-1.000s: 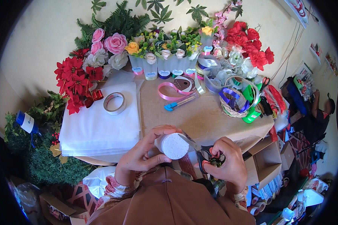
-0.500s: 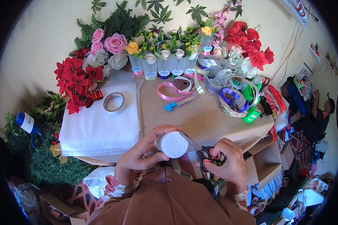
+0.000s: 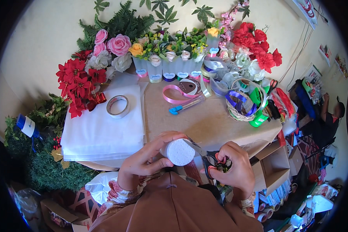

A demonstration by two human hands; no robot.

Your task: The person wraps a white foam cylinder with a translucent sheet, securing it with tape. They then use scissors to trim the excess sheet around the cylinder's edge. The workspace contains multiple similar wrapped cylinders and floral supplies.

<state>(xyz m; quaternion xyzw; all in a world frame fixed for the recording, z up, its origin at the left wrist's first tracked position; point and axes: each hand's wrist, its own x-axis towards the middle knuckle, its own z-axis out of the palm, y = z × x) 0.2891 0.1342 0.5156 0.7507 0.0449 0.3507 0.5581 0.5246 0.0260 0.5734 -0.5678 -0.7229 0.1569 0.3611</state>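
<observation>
White foam cylinder (image 3: 180,151) gripped by left hand (image 3: 147,162), right hand (image 3: 236,170) clasping scissors (image 3: 212,160), blades partly hidden

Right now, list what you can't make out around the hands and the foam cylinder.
- Foam cylinder: head view shows only its round end; the left hand wraps its side.
- Scissors: the right hand covers the handles; whether the blades bite the foam is hidden behind the cylinder.
- Basket: contents too small to tell.
- Person at the right rim: bent and dark.
</observation>
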